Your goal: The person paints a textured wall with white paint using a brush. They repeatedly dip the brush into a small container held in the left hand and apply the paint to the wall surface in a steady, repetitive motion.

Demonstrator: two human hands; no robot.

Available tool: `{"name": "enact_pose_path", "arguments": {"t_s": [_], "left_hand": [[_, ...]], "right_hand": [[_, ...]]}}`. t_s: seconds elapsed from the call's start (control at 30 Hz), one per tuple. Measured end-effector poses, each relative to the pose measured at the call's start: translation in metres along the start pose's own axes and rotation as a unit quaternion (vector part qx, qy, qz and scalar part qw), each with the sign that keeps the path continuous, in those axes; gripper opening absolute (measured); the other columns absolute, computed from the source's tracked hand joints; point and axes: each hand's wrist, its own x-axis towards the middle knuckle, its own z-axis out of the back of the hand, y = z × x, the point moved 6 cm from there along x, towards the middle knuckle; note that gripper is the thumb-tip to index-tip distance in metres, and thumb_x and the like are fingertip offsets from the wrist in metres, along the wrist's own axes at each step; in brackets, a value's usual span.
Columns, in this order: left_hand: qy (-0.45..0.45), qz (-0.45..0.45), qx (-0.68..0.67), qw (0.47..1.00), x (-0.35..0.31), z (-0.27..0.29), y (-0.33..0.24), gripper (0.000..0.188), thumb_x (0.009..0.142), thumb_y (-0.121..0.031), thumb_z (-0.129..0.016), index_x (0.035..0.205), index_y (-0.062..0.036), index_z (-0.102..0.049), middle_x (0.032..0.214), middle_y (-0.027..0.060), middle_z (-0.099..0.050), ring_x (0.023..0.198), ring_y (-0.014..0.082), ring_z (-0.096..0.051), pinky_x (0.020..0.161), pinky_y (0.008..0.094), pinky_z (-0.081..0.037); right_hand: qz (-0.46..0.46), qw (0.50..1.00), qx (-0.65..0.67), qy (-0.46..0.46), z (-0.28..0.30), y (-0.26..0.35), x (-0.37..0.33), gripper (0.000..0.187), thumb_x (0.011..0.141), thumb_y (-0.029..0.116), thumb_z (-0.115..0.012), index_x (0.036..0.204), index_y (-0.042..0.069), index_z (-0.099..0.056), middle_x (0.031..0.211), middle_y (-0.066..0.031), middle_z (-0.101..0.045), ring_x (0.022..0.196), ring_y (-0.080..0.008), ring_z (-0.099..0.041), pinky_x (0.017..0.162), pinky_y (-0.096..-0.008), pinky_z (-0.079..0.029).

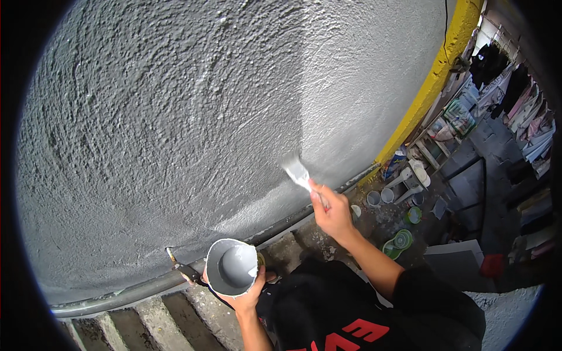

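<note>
My right hand [332,212] grips the handle of a paintbrush [298,172], fingers wrapped round it. The brush's bristles are at the rough wall [175,117], near where dark grey meets a lighter grey patch; whether they touch it I cannot tell. In my left hand [250,295] is a paint pot [216,257], held low in front of the wall. Grey paint lies inside the pot, and pale paint coats part of its rim. The fingers on the pot's far side are partly hidden.
A grey pipe [140,297] runs along the wall's foot, with a valve [186,271] beside the pot. Ridged concrete steps [158,322] lie below. A yellow post [430,88] edges the wall. Right of it are a white stool [408,181], green basins [398,243], and hanging clothes [530,111].
</note>
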Motion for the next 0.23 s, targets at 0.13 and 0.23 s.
{"name": "enact_pose_path", "arguments": {"t_s": [0.13,0.23], "left_hand": [[0.005,0.002,0.022,1.000,0.002,-0.002,-0.002,0.099,0.054,-0.020,-0.098,0.135,-0.0025,-0.045,0.126,0.0123,-0.057,0.115,0.0246,-0.059,0.105,0.0421,-0.044],[0.000,-0.003,0.010,1.000,0.003,-0.005,-0.002,0.099,0.054,-0.020,-0.098,0.136,-0.0025,-0.045,0.126,0.0125,-0.057,0.116,0.0246,-0.059,0.105,0.0422,-0.044]], "right_hand": [[-0.112,0.992,-0.039,0.036,0.003,-0.031,-0.037,0.028,0.094,0.009,-0.066,0.121,0.005,-0.070,0.072,-0.0138,-0.066,0.056,-0.0183,-0.056,0.056,-0.0328,-0.046],[-0.150,0.988,-0.018,0.036,0.009,-0.055,-0.042,0.029,0.094,0.015,-0.067,0.122,0.009,-0.070,0.073,-0.0191,-0.068,0.055,-0.0235,-0.061,0.056,-0.0370,-0.048]]}}
